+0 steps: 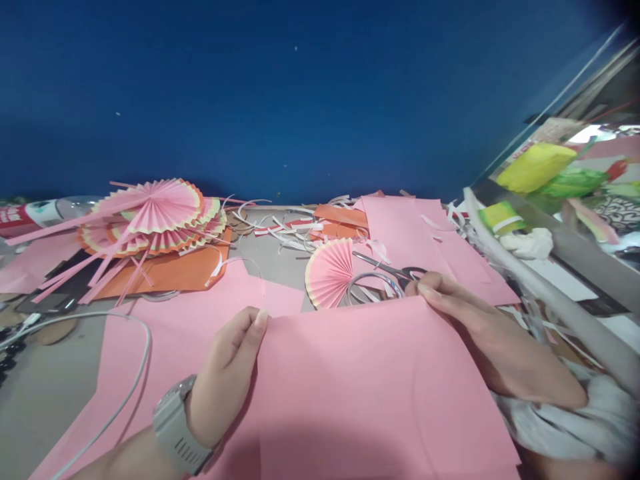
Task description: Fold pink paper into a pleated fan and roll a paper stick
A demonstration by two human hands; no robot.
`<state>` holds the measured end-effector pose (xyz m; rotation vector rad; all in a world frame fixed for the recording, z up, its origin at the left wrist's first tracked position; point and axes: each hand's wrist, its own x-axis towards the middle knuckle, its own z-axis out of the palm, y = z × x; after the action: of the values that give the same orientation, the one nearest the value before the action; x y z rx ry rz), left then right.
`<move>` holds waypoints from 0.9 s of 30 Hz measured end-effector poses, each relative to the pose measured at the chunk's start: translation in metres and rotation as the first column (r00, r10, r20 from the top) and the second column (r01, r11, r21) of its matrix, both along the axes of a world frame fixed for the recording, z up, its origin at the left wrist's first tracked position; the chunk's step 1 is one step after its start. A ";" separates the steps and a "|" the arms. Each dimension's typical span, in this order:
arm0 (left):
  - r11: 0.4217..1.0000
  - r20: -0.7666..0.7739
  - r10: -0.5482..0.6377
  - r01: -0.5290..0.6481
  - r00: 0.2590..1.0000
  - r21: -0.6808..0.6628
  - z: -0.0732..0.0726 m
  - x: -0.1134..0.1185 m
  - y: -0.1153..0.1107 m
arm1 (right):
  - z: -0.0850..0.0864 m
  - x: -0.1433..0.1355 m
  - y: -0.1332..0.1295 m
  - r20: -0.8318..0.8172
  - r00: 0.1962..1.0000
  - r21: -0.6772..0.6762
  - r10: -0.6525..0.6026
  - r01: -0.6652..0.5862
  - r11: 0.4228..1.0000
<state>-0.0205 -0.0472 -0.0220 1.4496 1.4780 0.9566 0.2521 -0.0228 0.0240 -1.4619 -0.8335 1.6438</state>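
Across the whole far side I see a plain blue panel (300,100), and in front of it lies the grey table (65,380). The next largest thing is the pink sheet (350,387), which is in front of me, at the near middle of the table. My left hand (233,380) is closed on its far left corner, with the thumb on top, and my right hand (475,327) is closed on its far right corner in the same manner. So the two hands are well apart, with the sheet between them.

More pink paper (185,333) lies to the left, partly below my left arm, and other pink pieces (405,247) lie beyond, at the right. At the far left, a pile of pleated paper fans (160,207) rests over orange paper (195,270), near a bottle (75,207) with a red and white label. On the right side there is a yellow packet (537,167).

Smaller is one pleated half fan (330,273), just beyond the sheet. Beside it are the scissors (373,260); whether my right fingers touch their handles, I cannot tell. My left wrist carries a grey watch (183,427). The smallest are narrow paper strips (285,233), scattered beyond.
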 end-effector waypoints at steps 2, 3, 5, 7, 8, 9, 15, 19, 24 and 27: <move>1.000 0.016 0.016 -0.017 1.000 0.014 -0.002 0.000 -0.001 | -0.001 0.002 0.000 0.055 0.998 0.009 -0.008 0.007 1.000; 1.000 0.018 0.021 -0.021 1.000 0.023 -0.003 0.000 -0.001 | -0.001 0.002 0.000 0.079 0.997 0.015 -0.004 0.003 1.000; 0.999 0.012 0.028 -0.028 1.000 0.027 -0.005 0.000 -0.001 | -0.003 0.004 0.000 0.117 0.993 0.035 0.003 -0.007 0.999; 1.000 -0.005 0.029 -0.029 1.000 0.003 -0.005 -0.001 0.000 | -0.005 0.004 0.001 0.148 0.989 0.062 -0.002 -0.008 0.998; 1.000 -0.017 0.027 -0.027 0.999 -0.014 -0.004 -0.002 0.001 | -0.006 0.004 0.002 0.158 0.987 0.073 -0.012 0.001 0.997; 0.999 -0.030 0.026 -0.026 0.999 -0.026 -0.004 -0.002 0.002 | -0.007 0.005 0.003 0.163 0.986 0.081 -0.026 0.013 0.997; 0.999 -0.047 0.001 -0.003 0.999 -0.043 -0.003 -0.004 0.005 | -0.009 0.005 0.005 0.193 0.979 0.061 -0.067 0.056 0.997; 0.996 -0.013 0.060 -0.059 0.998 0.072 -0.004 -0.004 0.004 | -0.014 0.004 0.005 0.401 0.916 0.189 -0.029 -0.052 0.981; 0.958 -0.300 -0.073 0.150 0.951 0.244 -0.003 0.000 0.000 | -0.017 -0.008 0.000 0.704 0.703 0.294 0.101 -0.419 0.859; 0.938 -0.421 -0.205 0.300 0.883 0.173 0.000 0.004 -0.002 | -0.015 -0.016 -0.006 0.737 0.668 0.333 0.102 -0.490 0.806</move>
<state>-0.0166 -0.0496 -0.0217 2.0532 1.4363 0.7143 0.2364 -0.0291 0.0087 -1.5884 -1.8852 0.8981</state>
